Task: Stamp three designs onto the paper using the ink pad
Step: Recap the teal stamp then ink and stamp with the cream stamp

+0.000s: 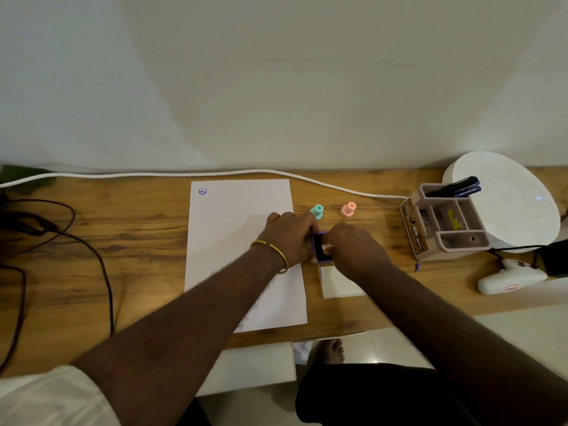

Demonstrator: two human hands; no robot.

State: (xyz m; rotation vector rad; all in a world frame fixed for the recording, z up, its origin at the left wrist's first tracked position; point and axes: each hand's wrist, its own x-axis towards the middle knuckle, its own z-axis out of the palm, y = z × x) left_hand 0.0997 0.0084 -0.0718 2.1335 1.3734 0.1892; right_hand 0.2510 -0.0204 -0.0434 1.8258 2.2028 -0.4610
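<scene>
A white sheet of paper (233,241) lies on the wooden desk (123,235), with one small purple round print (202,191) near its far left corner. Just right of the sheet sits a purple ink pad (319,249) with a dark inked face and its lid (339,284) folded open toward me. My left hand (289,238) grips the pad's left side. My right hand (353,247) is curled over the pad and pinches a small pale stamp (328,249), mostly hidden by the fingers. A teal stamp (317,210) and a pink stamp (349,209) stand behind the pad.
A desk organiser (442,222) with pens stands at the right, in front of a round white device (510,198). A white glue gun (504,276) lies near the right edge. A white cable (153,174) runs along the wall and black cables (92,250) loop at left.
</scene>
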